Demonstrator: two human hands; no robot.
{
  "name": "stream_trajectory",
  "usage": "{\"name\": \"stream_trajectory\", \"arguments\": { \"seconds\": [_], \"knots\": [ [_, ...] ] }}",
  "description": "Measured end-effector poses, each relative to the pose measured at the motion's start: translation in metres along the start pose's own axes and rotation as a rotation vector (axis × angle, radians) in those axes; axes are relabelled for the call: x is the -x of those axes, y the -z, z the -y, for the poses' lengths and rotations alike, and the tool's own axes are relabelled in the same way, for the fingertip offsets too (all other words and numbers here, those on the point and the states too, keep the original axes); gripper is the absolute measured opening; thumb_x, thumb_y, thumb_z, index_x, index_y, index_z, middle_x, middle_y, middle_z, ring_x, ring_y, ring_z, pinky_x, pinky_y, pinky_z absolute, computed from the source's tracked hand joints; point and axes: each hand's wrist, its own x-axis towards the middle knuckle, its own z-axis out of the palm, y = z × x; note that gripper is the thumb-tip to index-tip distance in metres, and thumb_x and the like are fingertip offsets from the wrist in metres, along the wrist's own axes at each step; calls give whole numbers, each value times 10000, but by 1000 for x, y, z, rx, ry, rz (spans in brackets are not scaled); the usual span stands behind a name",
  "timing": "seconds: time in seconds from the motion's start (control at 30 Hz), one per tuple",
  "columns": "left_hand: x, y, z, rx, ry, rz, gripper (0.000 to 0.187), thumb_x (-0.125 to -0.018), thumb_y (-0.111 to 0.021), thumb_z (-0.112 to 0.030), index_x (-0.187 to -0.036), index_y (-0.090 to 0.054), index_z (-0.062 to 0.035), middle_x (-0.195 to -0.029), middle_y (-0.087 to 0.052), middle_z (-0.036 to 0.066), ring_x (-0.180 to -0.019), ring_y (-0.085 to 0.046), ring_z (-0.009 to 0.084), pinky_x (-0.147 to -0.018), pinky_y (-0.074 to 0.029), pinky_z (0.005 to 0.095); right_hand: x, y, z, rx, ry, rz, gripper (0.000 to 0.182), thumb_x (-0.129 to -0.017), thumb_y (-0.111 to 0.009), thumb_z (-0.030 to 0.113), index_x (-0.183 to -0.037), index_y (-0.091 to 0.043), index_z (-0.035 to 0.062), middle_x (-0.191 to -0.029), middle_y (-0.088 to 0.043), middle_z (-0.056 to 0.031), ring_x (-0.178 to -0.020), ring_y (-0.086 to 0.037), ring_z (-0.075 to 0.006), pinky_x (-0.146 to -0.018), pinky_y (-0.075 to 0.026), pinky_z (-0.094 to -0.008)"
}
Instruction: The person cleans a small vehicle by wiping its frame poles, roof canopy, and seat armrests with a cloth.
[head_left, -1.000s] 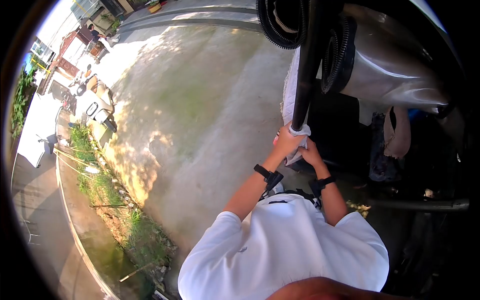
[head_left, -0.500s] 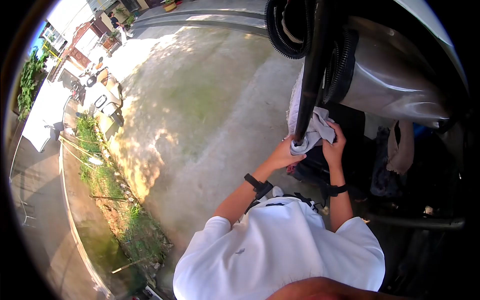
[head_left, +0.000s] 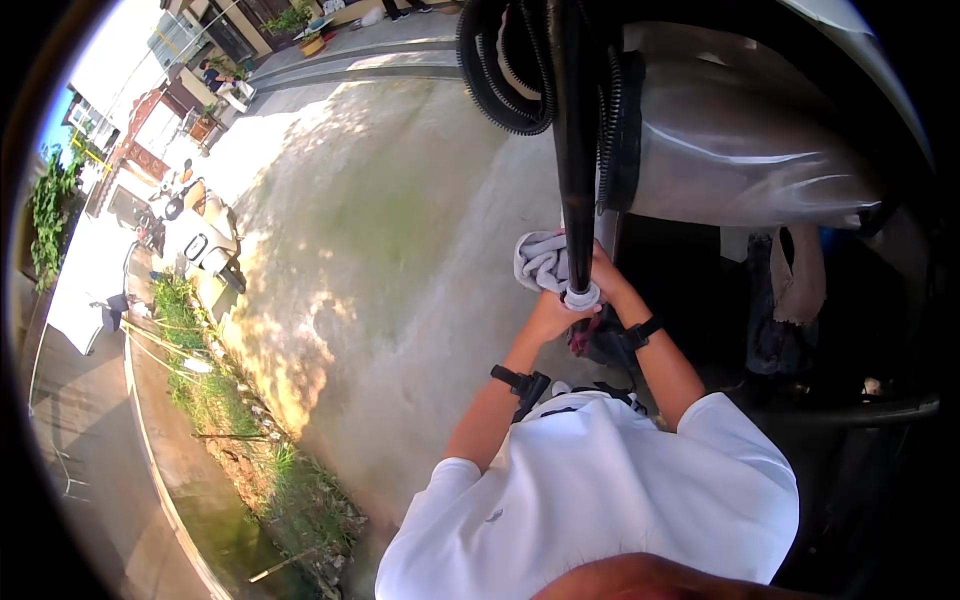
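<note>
text: none legible | labels: none | brands: none readable | numbers: none | signs: none

Pole: its top runs off your upper edge.
Right hand: your fingers hide behind the pole.
Cloth: partly covered.

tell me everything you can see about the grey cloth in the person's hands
The grey cloth is soft, crumpled fabric, pale grey with folds. It is bunched against the black pole near its lower end, and most of it bulges out to the pole's left. The left hand grips below it and the right hand presses beside it. Part of it is hidden behind the pole.
</note>
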Motion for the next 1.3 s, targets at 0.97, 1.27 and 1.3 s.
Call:
{"name": "stream_trajectory", "arguments": {
  "seconds": [0.97,1.27,1.3],
  "knots": [
    [21,12,17,-425,-147,-67,971,-676,-886,-264,-1445,-330,-54,-1364,-495,194,-1291,-478,322,-1051,-397,427,15,45,-69,-118,-475,257,405,-980,-483,339,-1221,-568,25,-1142,-617,-85,-1029,-595,-152,-926,-460,-294],
    [60,-18,29,-229,191,-335,589,-832,-770,-294,-1295,-489,-62,-1159,-634,149,-1089,-614,274,-913,-475,365,73,66,-89,378,-145,139,532,-1065,-288,344,-1439,-354,-30,-1486,-370,-188,-1418,-304,-241,-1168,-195,-318],
    [63,-17,32,-228,194,-347,589,-832,-770,-294,-1295,-489,-62,-1159,-634,149,-1089,-614,274,-913,-475,365,79,63,-69,313,-116,198,505,-1052,-345,307,-1432,-362,-25,-1454,-400,-180,-1384,-345,-249,-1150,-231,-327]
  ]
}}
